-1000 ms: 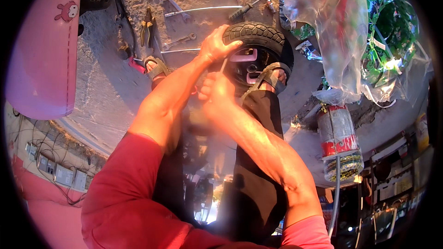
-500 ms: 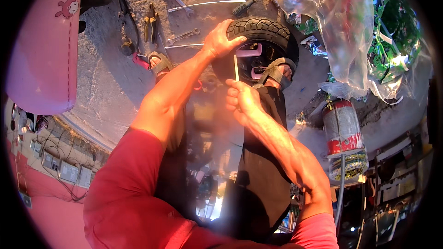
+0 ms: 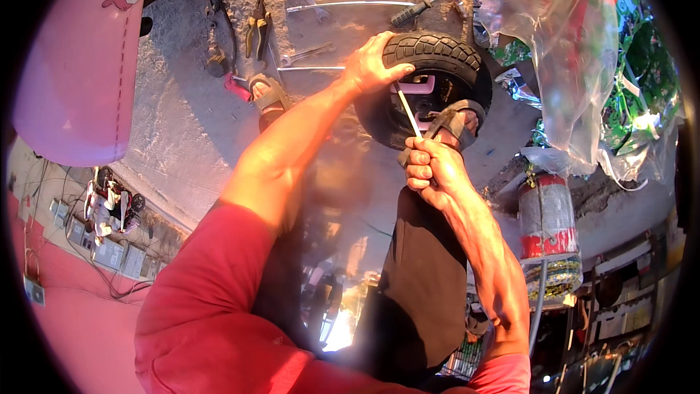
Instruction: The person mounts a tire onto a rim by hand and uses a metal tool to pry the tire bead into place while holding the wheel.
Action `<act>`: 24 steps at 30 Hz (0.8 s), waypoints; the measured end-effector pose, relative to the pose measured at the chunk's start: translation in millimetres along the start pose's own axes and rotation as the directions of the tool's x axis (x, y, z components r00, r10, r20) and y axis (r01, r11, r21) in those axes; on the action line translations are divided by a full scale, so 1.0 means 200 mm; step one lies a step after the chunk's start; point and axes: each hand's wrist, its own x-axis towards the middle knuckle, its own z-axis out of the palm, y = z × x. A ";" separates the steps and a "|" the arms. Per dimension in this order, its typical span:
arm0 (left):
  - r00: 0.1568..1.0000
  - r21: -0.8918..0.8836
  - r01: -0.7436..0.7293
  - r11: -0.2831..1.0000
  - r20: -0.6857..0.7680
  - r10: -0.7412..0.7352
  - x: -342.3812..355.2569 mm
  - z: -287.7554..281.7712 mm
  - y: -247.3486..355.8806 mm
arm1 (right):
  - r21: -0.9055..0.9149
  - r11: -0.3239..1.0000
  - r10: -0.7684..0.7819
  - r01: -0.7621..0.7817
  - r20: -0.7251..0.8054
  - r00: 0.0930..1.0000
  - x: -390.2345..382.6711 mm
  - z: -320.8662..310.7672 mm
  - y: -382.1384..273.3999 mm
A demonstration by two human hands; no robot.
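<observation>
My left hand [image 3: 370, 67] grips the upper left of a black tyre [image 3: 434, 51] on a black wheel with pink parts [image 3: 414, 85], thumb along the tread's inner edge. My right hand [image 3: 432, 170] is closed round the lower end of a slim metal bar [image 3: 407, 108], whose upper tip reaches the rim just below my left thumb. A sandalled foot [image 3: 459, 124] rests against the wheel's lower right. My other sandalled foot [image 3: 266, 93] stands to the left of the wheel.
Pliers [image 3: 259, 28], wrenches [image 3: 306, 55], long metal bars and a screwdriver [image 3: 412, 13] lie beyond the wheel. A pink panel [image 3: 76, 58] fills the upper left. Plastic sheeting [image 3: 561, 66] and a grey-red cylinder [image 3: 547, 215] stand at right. A two-wheeler [image 3: 109, 204] shows far left.
My right hand has moved right and slightly lower with the bar, which now slants more. My left hand stays on the tyre. The whole view has shifted, and a two-wheeler has appeared at left.
</observation>
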 end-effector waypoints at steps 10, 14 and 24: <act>1.000 -0.029 -0.002 1.000 -0.004 0.002 0.00 -0.03 -0.07 | 0.157 0.967 -0.164 0.201 -0.218 0.962 0.15 0.46 0.34; 0.997 -0.058 0.027 0.998 0.079 -0.022 0.01 -0.06 -0.07 | 0.241 0.912 -0.276 0.333 -0.241 0.930 0.37 0.61 0.59; 0.994 -0.021 -0.021 1.000 0.103 0.023 0.05 -0.02 -0.07 | -0.093 0.862 -0.503 0.498 -0.285 0.816 1.01 0.57 0.85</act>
